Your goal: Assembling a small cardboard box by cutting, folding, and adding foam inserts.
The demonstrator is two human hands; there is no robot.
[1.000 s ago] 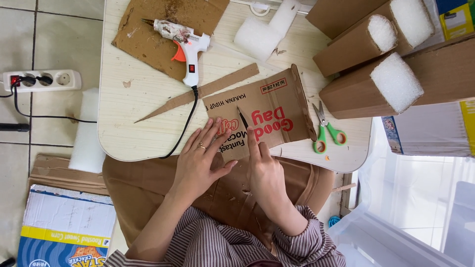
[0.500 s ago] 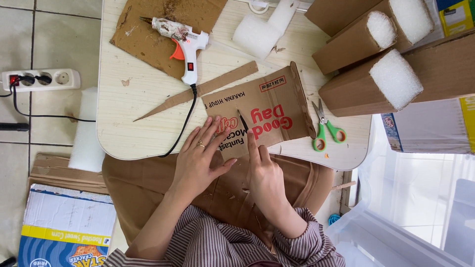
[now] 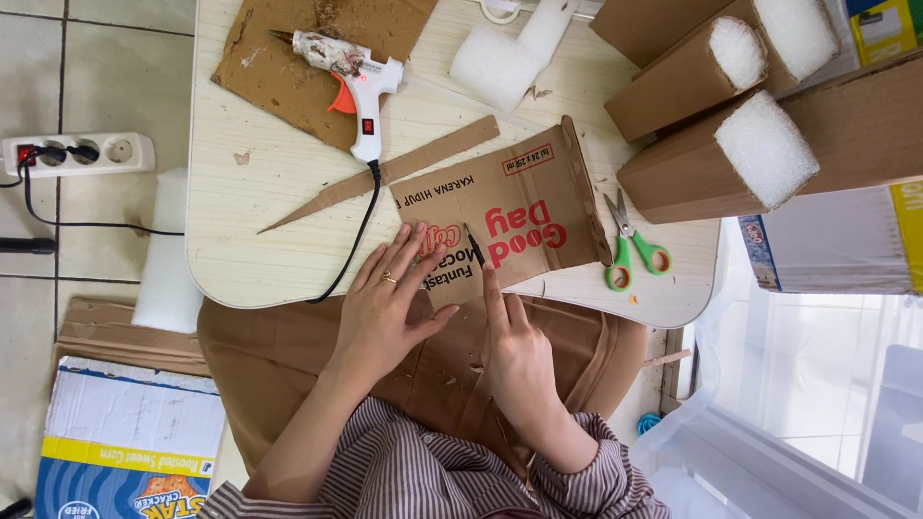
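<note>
A cardboard sheet (image 3: 500, 226) is pressed flat on the desk (image 3: 250, 240) by the spread left hand (image 3: 385, 308), while a dark pen (image 3: 474, 244) is gripped in the right hand (image 3: 514, 356) fingers.

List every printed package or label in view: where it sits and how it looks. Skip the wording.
Flattened cardboard box: table edge, under both hands; brown, red and black print.
Small label: on that cardboard's far part; red-outlined rectangle.
Cracker carton: floor, lower left; white, yellow and blue.
Printed box: right of the table; white, blue corner, yellow edge.
Box corner: top right; yellow and blue.
</note>
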